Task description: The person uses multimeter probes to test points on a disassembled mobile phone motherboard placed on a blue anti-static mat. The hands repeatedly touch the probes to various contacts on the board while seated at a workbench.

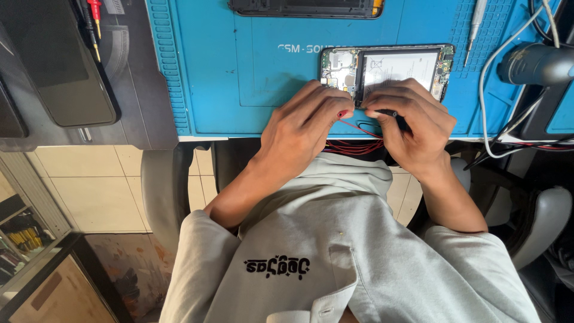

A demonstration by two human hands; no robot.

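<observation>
Blue mat [239,90] covering counter, upper frame. Opened phone [385,67] lying upper centre. Left hand [302,122] pinching red probe [342,113], right hand [412,122] gripping black probe [391,113], both pressing at phone's lower edge. Risk: tip slipping, shorting exposed board.

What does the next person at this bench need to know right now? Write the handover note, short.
Left hand: fingertips pinch a red-tipped probe at the lower edge of the opened phone.
Right hand: grips a black probe pressed to the same edge.
Red leads trail off the blue mat toward the lap.
Done: phone's back is off, with board and battery exposed.
Left: phone not closed; a separate black frame lies at the mat's far edge and a screwdriver to the right.
</observation>
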